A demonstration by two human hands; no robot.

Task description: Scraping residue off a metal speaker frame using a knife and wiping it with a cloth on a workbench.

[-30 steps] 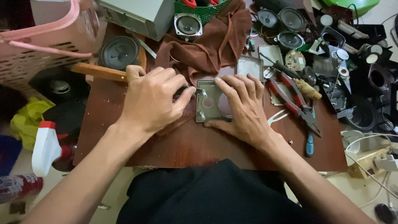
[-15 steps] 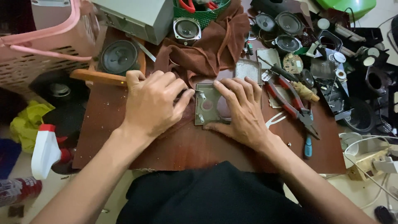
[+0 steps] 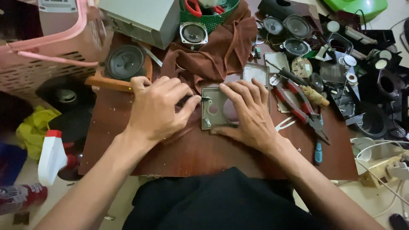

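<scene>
Near the middle of the brown wooden surface (image 3: pixel 191 153) lies a small grey metal plate (image 3: pixel 214 111) with round holes cut in it, flat on the wood and just short of the crumpled brown cloth (image 3: pixel 213 55) that spreads toward the far edge. The right hand (image 3: pixel 249 117) lies palm-down on the plate's right part, fingers spread flat and pressing it to the surface, closed around nothing. The left hand (image 3: pixel 159 108) sits just left of the plate, its fingers curled tight around a thin dark tool (image 3: pixel 200 99) whose metal tip reaches the plate's upper left corner; what kind of tool it is cannot be told, since the fingers hide most of it. Right of the right hand, red-handled pliers (image 3: pixel 300 106) lie slanted toward the right edge, with a small blue-handled screwdriver (image 3: pixel 318 152) nearer the front right corner. Toward the far left corner a round black speaker (image 3: pixel 125 61) rests on a wooden piece, and a smaller square-framed speaker (image 3: pixel 193 33) sits on the cloth at the far edge, in front of a green basket (image 3: pixel 208 19). A pink plastic basket (image 3: pixel 47 47) stands off the left edge, and a white spray bottle with a red cap (image 3: pixel 52 156) lies on the floor below it.
</scene>
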